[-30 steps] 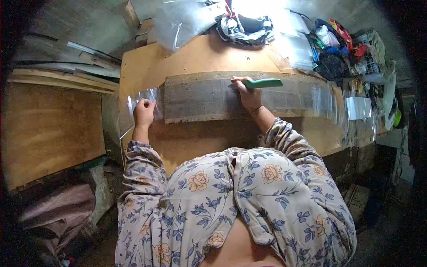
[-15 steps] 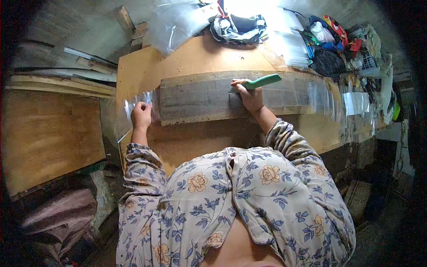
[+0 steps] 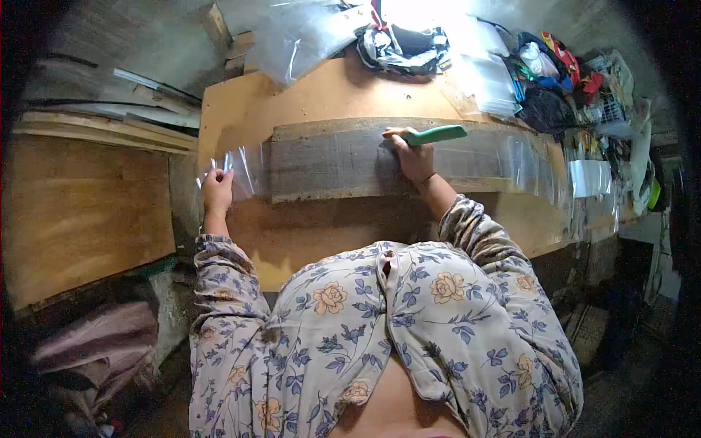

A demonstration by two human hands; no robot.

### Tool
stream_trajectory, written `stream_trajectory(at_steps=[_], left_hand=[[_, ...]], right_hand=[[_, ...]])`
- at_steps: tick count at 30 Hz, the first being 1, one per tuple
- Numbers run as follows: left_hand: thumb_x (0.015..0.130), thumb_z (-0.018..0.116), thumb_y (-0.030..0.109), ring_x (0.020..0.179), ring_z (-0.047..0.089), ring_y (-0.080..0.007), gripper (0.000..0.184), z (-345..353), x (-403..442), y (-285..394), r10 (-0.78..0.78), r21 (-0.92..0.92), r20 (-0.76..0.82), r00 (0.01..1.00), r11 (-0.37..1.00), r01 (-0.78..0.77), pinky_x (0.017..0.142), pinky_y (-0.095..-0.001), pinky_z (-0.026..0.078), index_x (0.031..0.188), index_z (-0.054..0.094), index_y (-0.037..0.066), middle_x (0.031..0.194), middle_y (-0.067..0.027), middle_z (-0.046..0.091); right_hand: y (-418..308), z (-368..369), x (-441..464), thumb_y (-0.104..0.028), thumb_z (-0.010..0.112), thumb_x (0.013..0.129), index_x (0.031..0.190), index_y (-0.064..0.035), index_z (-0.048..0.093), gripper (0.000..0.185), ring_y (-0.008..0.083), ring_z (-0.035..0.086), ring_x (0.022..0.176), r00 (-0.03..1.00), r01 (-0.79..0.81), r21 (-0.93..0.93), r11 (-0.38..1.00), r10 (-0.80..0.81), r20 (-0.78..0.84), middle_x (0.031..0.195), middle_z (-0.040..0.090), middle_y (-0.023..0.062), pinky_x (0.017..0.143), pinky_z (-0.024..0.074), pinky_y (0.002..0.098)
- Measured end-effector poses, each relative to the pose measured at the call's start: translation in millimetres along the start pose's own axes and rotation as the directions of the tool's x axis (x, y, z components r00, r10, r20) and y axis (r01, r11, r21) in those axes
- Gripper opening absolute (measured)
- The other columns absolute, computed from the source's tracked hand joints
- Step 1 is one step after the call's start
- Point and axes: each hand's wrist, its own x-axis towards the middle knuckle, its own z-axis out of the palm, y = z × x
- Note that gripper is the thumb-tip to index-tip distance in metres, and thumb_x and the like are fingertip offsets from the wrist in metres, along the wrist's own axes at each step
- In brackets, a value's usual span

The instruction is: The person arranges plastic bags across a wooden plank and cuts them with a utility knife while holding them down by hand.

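Observation:
Near the left end of the board, my left hand (image 3: 217,191) is closed on the crumpled edge of a clear plastic sheet (image 3: 252,171). The sheet stretches flat across a long grey-topped wooden board (image 3: 321,193) toward the right. My right hand (image 3: 415,157) presses down on the middle of the board, its fingers wrapped round a green-handled tool (image 3: 442,133). The handle sticks out to the right above the hand; whatever working end it has is hidden beneath the fingers.
The board lies on a plywood table (image 3: 314,95). Behind it sit a black-and-white bag (image 3: 405,55) and loose plastic film (image 3: 299,47). Stacked clear plastic (image 3: 493,80) and a heap with a black bag (image 3: 544,109) are at right. Wooden planks (image 3: 102,131) lie left.
My left hand has moved a little left, drawing the plastic's edge past the board's end. My right hand keeps its place on the board with the green-handled tool. The view shifted slightly.

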Motion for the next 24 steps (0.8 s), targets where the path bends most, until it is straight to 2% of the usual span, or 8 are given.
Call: stream_trajectory(at_steps=[1,7,9,11,14,18,24], left_hand=[[0.073,0.064,0.025,0.056,0.05,-0.0161,0.025,-1,1,-2,-0.016,0.016,-0.009,1.0,1.0,0.016,0.055,-0.0297,0.041,0.07,0.054,0.002,0.061,-0.007,0.055],[0.072,0.063,0.027,0.058,0.052,-0.0205,0.027,-4,1,0,-0.002,0.081,-0.036,0.999,0.997,0.005,0.057,-0.0316,0.041,0.072,0.054,0.001,0.063,-0.0096,0.057],[0.072,0.063,0.027,0.058,0.053,-0.0214,0.028,-5,0,1,-0.002,0.103,-0.043,0.999,0.995,0.007,0.057,-0.0321,0.041,0.072,0.054,0.001,0.063,-0.01,0.057],[0.073,0.063,0.027,0.055,0.048,-0.0151,0.028,-6,3,-2,-0.002,0.078,-0.015,1.0,0.997,0.004,0.053,-0.0304,0.039,0.07,0.054,0.001,0.06,-0.0061,0.052],[0.074,0.063,0.026,0.056,0.048,-0.0153,0.027,-9,1,2,0.007,0.058,-0.004,1.0,0.998,-0.007,0.054,-0.0304,0.039,0.07,0.054,0.001,0.062,-0.0062,0.052],[0.074,0.062,0.026,0.056,0.048,-0.0154,0.026,-9,1,7,-0.018,0.124,-0.013,1.0,0.992,0.02,0.054,-0.0297,0.039,0.072,0.054,0.001,0.062,-0.0049,0.052],[0.076,0.061,0.024,0.057,0.045,-0.0129,0.024,-4,11,-17,-0.057,-0.027,0.048,0.997,0.998,0.058,0.052,-0.028,0.037,0.073,0.051,0.002,0.063,-0.0034,0.05]], right_hand=[[0,2,-1,-0.008,0.053,0.076,0.08,-0.003,0.062,0.011,0.0176,0.061,0.074,1.0,-0.002,-0.066,0.998,0.002,0.01,0.078,0.064,0.0097,0.068,0.0469,0.0295],[3,9,-4,-0.011,0.053,0.077,0.081,-0.0047,0.062,0.012,0.0201,0.061,0.077,1.0,0.023,0.03,0.999,-0.023,0.013,0.08,0.063,0.0106,0.069,0.0468,0.0302],[5,9,-3,-0.012,0.053,0.077,0.081,-0.0047,0.062,0.012,0.0208,0.061,0.077,0.999,0.04,-0.015,0.999,-0.04,0.021,0.08,0.063,0.011,0.069,0.0469,0.0304],[5,8,-3,-0.013,0.052,0.077,0.081,-0.0048,0.062,0.013,0.0215,0.061,0.077,0.998,0.065,-0.059,0.996,-0.063,0.025,0.08,0.063,0.0114,0.069,0.0469,0.0305],[-1,5,-3,-0.013,0.053,0.077,0.081,-0.0042,0.062,0.013,0.0222,0.061,0.075,0.998,0.066,-0.078,0.995,-0.064,0.022,0.079,0.063,0.0117,0.068,0.0471,0.0307],[5,-5,-1,-0.011,0.051,0.075,0.08,-0.0038,0.061,0.013,0.0221,0.062,0.077,0.999,0.039,0.011,0.999,-0.039,0.013,0.081,0.063,0.0131,0.068,0.0475,0.0309],[-6,-9,0,-0.006,0.051,0.074,0.077,-0.0032,0.062,0.012,0.0218,0.062,0.079,1.0,0.005,0.048,0.999,-0.006,0.019,0.082,0.063,0.0142,0.069,0.048,0.0315]])
